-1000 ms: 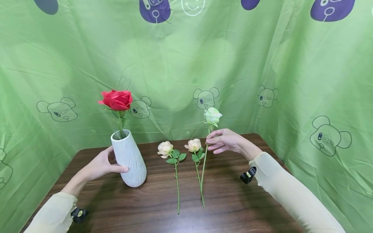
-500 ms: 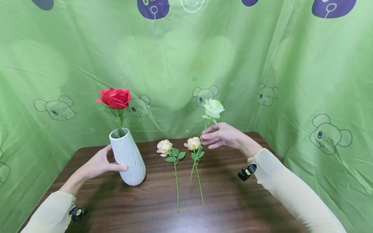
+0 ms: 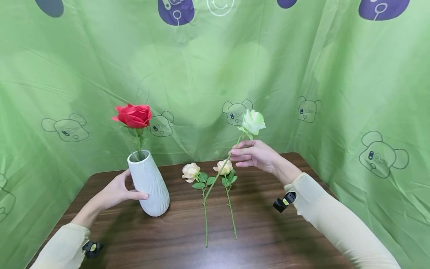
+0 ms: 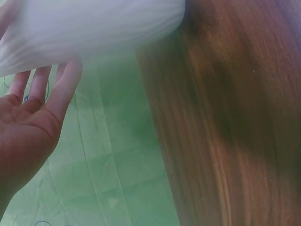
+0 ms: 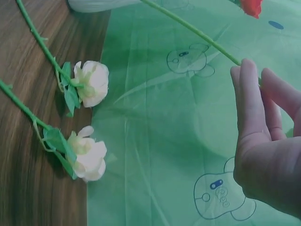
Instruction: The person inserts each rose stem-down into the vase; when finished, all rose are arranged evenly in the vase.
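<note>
On the left of the head view, my left hand point(image 3: 115, 191) holds a white ribbed vase point(image 3: 149, 185), thumb on the near side and fingers behind it. The vase leans slightly to the left, with a red rose point(image 3: 134, 116) standing in its mouth. My right hand point(image 3: 256, 156) pinches the stem of a pale green rose point(image 3: 253, 121) just below the bloom. That stem slants down to the left above the table, and its lower end overlaps a peach rose point(image 3: 190, 172). In the left wrist view, fingers reach along the vase point(image 4: 103, 23).
A second peach rose point(image 3: 224, 166) lies right of the first on the brown wooden table point(image 3: 262, 231), both stems pointing toward the near edge. Green printed cloth point(image 3: 201, 74) hangs behind and at both sides of the table.
My right hand has lifted the pale green rose and tilted it, so its stem end swung up and left from beside the right peach rose. The left hand stays on the vase.
</note>
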`<state>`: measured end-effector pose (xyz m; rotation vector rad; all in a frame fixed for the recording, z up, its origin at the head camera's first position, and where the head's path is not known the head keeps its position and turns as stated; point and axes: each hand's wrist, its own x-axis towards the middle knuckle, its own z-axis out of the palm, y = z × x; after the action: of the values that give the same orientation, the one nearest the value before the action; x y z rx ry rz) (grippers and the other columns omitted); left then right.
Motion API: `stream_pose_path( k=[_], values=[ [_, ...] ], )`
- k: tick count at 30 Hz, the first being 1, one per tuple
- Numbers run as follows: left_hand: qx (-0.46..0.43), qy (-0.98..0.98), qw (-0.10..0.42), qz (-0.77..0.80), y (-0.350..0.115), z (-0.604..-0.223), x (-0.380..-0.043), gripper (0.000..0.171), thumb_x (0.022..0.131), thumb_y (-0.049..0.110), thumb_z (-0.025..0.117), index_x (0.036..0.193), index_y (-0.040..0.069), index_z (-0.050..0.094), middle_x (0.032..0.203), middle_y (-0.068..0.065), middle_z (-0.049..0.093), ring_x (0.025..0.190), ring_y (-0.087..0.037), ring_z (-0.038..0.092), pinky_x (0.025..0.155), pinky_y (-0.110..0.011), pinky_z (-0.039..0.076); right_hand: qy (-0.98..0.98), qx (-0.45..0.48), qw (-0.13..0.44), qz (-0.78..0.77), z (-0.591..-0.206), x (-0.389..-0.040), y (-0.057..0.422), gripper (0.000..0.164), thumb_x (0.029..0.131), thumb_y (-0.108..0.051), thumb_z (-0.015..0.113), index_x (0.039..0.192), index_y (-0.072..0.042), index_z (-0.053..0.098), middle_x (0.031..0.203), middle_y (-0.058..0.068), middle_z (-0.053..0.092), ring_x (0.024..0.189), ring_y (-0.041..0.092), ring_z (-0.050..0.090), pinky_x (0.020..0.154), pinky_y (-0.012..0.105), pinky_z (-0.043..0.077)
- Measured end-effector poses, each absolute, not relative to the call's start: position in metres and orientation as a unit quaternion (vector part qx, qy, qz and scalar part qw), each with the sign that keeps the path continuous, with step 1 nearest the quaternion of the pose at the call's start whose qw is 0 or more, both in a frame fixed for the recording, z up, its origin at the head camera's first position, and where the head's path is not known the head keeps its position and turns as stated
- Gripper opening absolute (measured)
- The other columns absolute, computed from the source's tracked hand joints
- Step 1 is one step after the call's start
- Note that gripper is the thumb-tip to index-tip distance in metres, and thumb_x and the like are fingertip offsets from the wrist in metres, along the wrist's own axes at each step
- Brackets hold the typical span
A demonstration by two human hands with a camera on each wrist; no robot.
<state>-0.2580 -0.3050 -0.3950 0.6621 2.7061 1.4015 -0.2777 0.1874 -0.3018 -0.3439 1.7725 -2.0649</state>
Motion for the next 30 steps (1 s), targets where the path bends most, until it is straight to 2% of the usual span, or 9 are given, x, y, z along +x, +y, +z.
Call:
stream_pose_path(
  k=[6,13,17,23,30],
  values=[
    [0.214,0.868,0.010,0.448,-0.305,-0.400,-0.259,0.078,0.076,0.019,0.091,0.138,0.002,0.046,0.116,-0.012,0.066,0.102,-0.022,0.064,0.079,-0.036,0.057,0.623,-0.131,0.207,-0.743,-0.302,-0.273,0.183,0.010,0.096,0.001,0.066,0.091,-0.008,0.067,0.119,0.019,0.070,0.103,0.029,0.071,0.085,0.042,0.058],
    [0.218,0.865,0.010,0.451,-0.307,-0.399,-0.259,0.078,0.077,0.018,0.091,0.138,0.003,0.046,0.116,-0.012,0.066,0.103,-0.022,0.065,0.080,-0.034,0.057,0.607,-0.166,0.208,-0.749,-0.295,-0.269,0.173,0.020,0.099,0.002,0.060,0.087,-0.011,0.067,0.114,0.015,0.072,0.103,0.029,0.071,0.084,0.041,0.059],
    [0.219,0.868,0.004,0.446,-0.309,-0.397,-0.259,0.077,0.076,0.019,0.091,0.137,0.003,0.047,0.115,-0.011,0.067,0.102,-0.019,0.065,0.080,-0.032,0.056,0.600,-0.177,0.198,-0.755,-0.289,-0.270,0.168,0.017,0.098,-0.001,0.063,0.087,-0.013,0.068,0.116,0.015,0.072,0.103,0.027,0.071,0.087,0.042,0.058],
    [0.222,0.870,0.000,0.441,-0.309,-0.394,-0.260,0.077,0.077,0.019,0.091,0.137,0.002,0.047,0.116,-0.011,0.067,0.102,-0.017,0.065,0.081,-0.034,0.056,0.577,-0.191,0.189,-0.771,-0.283,-0.268,0.161,0.006,0.090,-0.010,0.076,0.090,-0.013,0.071,0.113,0.012,0.072,0.106,0.026,0.070,0.092,0.044,0.055],
    [0.225,0.866,0.004,0.446,-0.308,-0.395,-0.263,0.077,0.077,0.018,0.091,0.137,0.001,0.046,0.115,-0.012,0.067,0.102,-0.020,0.065,0.080,-0.034,0.056,0.547,-0.216,0.166,-0.792,-0.273,-0.264,0.151,0.007,0.094,-0.003,0.070,0.097,-0.008,0.073,0.115,0.016,0.072,0.104,0.025,0.071,0.090,0.042,0.056]
  ],
)
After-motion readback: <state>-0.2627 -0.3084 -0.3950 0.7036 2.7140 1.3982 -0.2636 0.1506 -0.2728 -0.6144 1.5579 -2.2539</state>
